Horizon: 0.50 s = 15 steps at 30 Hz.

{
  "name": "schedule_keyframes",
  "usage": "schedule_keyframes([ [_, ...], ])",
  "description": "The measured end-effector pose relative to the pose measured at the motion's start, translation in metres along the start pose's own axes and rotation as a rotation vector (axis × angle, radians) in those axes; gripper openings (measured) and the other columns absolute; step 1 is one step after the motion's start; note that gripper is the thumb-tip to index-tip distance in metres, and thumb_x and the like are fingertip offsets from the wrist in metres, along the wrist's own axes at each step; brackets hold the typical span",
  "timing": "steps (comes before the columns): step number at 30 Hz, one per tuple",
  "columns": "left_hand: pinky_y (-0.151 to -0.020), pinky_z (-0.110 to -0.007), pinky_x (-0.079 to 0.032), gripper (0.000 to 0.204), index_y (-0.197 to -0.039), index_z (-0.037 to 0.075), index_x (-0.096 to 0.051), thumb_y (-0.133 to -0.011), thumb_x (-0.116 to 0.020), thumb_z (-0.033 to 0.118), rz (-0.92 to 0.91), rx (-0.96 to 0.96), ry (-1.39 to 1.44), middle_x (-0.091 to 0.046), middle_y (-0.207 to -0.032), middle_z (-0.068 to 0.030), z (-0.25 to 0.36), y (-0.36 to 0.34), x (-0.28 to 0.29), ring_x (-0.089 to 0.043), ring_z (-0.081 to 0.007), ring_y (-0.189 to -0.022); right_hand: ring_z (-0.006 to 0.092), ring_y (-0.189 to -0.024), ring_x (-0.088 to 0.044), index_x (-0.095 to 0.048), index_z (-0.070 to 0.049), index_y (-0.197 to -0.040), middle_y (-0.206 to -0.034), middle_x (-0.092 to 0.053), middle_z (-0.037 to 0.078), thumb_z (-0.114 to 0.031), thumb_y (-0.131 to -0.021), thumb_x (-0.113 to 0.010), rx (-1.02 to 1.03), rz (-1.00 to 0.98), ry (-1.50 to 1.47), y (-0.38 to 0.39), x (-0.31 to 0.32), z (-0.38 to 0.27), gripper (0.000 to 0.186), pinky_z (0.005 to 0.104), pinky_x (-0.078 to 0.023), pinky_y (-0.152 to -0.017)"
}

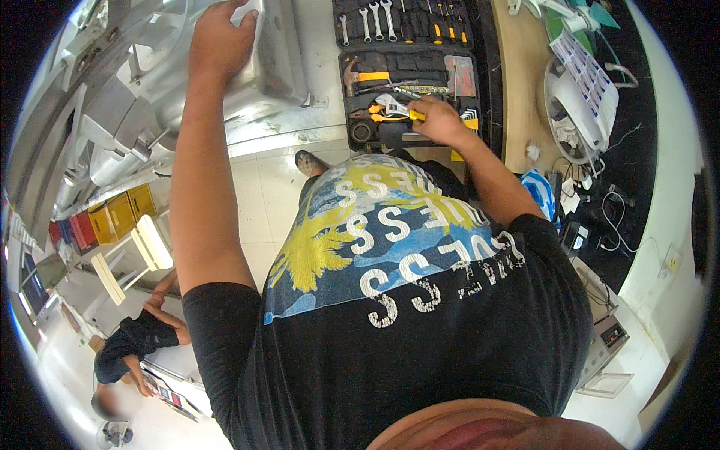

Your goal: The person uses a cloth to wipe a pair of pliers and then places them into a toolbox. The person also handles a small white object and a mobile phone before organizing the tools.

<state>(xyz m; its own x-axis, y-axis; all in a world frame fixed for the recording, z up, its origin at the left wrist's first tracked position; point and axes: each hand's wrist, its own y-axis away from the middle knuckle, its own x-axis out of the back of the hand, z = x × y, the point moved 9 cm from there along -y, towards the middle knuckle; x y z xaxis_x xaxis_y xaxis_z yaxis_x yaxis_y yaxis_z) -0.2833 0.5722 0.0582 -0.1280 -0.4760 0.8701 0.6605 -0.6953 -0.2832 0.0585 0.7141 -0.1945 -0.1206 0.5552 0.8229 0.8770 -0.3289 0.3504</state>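
Observation:
My left hand (223,41) is closed over the edge of a steel basin-like housing (281,64) at upper left. My right hand (435,120) grips the yellow handle of an adjustable wrench (390,106) over the lower tray of an open black tool case (469,71). Around it lie a hammer (371,76), pliers (361,112), hex keys (470,119) and a black round item (361,131). The upper tray holds several spanners (377,21) and screwdrivers (439,22). My fingers partly hide the wrench handle.
A wooden board (517,90), a white round appliance (562,112), a blue bag (538,191) and cables (619,210) are at right. Metal framework (112,127), coloured bins (109,221) and a cream stool (142,251) stand at left. Another person (135,341) is at lower left.

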Motion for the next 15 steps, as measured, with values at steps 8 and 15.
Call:
schedule_keyframes([
  [8,-0.105,-0.043,-0.043,0.032,-0.112,0.000,-0.066,-0.086,-0.067,0.019,-0.003,-0.019,0.032,-0.063,-0.121,-0.0220,-0.007,-0.001,0.001,-0.056,-0.0390,-0.118,0.0332,-0.120,-0.057,-0.064,-0.017,-0.128,-0.130,-0.059,0.011,-0.027,-0.082,-0.070,0.146,0.022,0.238,-0.094,0.059,-0.002,0.048,0.0429,-0.046,-0.105],
  [15,-0.102,-0.042,-0.045,0.030,-0.111,0.000,-0.067,-0.086,-0.067,0.017,-0.019,0.020,0.031,-0.063,-0.119,-0.0210,-0.006,-0.003,0.002,-0.057,-0.0388,-0.115,0.0291,-0.120,-0.054,-0.069,-0.023,-0.120,-0.122,-0.061,0.006,-0.033,-0.087,-0.069,0.117,0.281,0.339,-0.113,0.049,0.020,0.034,0.0427,-0.043,-0.104],
])
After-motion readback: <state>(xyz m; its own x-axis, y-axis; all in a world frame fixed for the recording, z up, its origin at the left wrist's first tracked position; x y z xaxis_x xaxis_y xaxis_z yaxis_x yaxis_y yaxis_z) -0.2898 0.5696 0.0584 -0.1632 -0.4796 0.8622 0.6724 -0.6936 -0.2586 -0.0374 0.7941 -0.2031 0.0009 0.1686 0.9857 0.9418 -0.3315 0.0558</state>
